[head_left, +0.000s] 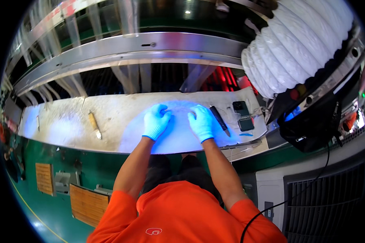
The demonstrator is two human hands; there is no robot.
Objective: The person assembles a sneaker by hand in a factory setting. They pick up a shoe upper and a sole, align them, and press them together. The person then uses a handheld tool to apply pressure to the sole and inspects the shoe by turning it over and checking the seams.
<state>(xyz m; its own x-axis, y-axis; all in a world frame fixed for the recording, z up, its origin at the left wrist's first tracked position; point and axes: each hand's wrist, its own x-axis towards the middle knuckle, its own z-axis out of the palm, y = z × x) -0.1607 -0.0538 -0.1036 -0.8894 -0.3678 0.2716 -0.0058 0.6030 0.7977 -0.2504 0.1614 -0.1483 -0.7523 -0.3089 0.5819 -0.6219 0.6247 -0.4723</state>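
Both my hands rest apart over the pale worktop (127, 109), in white gloves with blue cuffs, lit blue by a lamp glow. The fingers of my left hand (155, 122) are loosely bent, with a gap between thumb and forefinger and nothing visible in them. My right hand (201, 123) lies a little to its right, its thumb apart from its slightly bent fingers, also without a visible object. Just right of it is a long black tool (218, 117) with a pointed tip. Well left of my left hand lies a short knife (94, 123) with a wooden handle.
A dark green phone (243, 115) and a small blue strip (245, 134) lie at the worktop's right. Beyond it runs a metal rail (121, 48) with clear hanging strips. A white ribbed duct (298, 44) and a black bag (310, 125) are at right. Wooden-topped stools (87, 202) stand lower left.
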